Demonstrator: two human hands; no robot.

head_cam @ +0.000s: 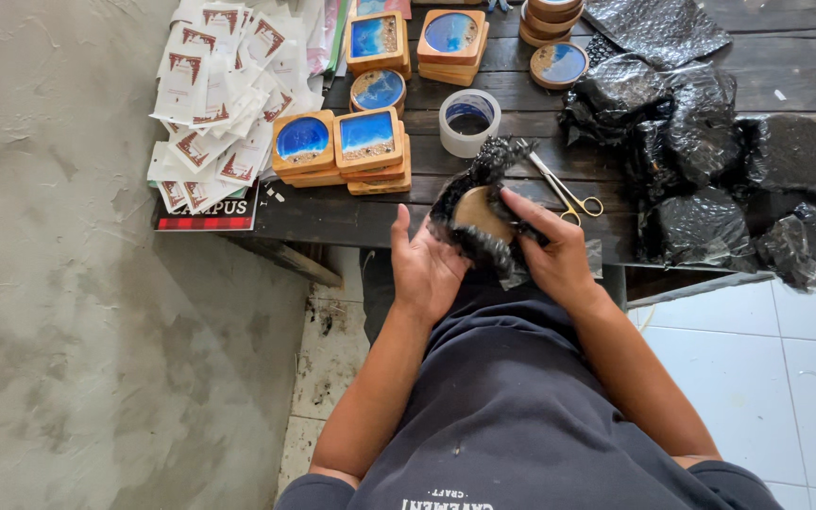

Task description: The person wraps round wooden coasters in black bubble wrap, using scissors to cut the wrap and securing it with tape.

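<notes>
My left hand (424, 268) and my right hand (553, 253) together hold a round wooden coaster (480, 213) half wrapped in black bubble wrap (484, 170), at the front edge of a dark wooden table (332, 215). The left palm supports it from below. Fingers of the right hand press the wrap over the coaster's right side. Gold-handled scissors (567, 194) lie on the table just behind the right hand. A roll of clear tape (468, 121) stands a little further back.
Stacks of square and round wooden coasters with blue resin centres (367, 144) sit at the middle and back. White paper cards (219, 94) pile up at the left. Several black-wrapped bundles (701, 142) crowd the right side. Concrete wall left, white tiles below right.
</notes>
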